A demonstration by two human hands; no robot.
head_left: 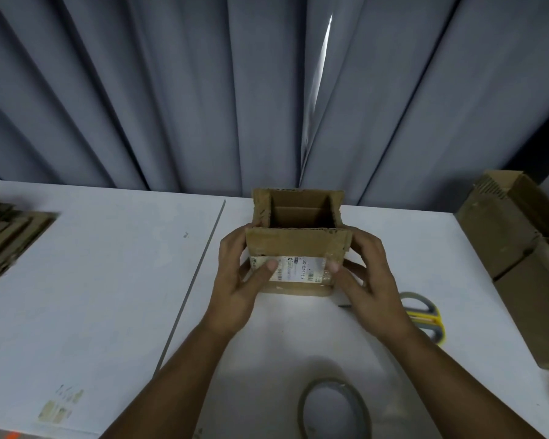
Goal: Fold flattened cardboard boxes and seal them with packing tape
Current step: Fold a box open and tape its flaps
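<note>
From the open box (298, 245): the table (108, 280) gives passage at nine o'clock up to the flattened cardboard (10, 236); scissors (423, 319) block four; tape roll (330, 382) six; stacked boxes (514, 236) three; curtain (203, 106) twelve.

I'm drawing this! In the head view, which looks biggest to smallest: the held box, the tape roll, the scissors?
1. box
2. tape roll, though nearness to the camera enlarges it
3. scissors, partly hidden

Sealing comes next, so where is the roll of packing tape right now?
In the head view, the roll of packing tape lies flat on the table at the bottom edge, right of centre, nearer the person than the cardboard box and scissors.
</note>
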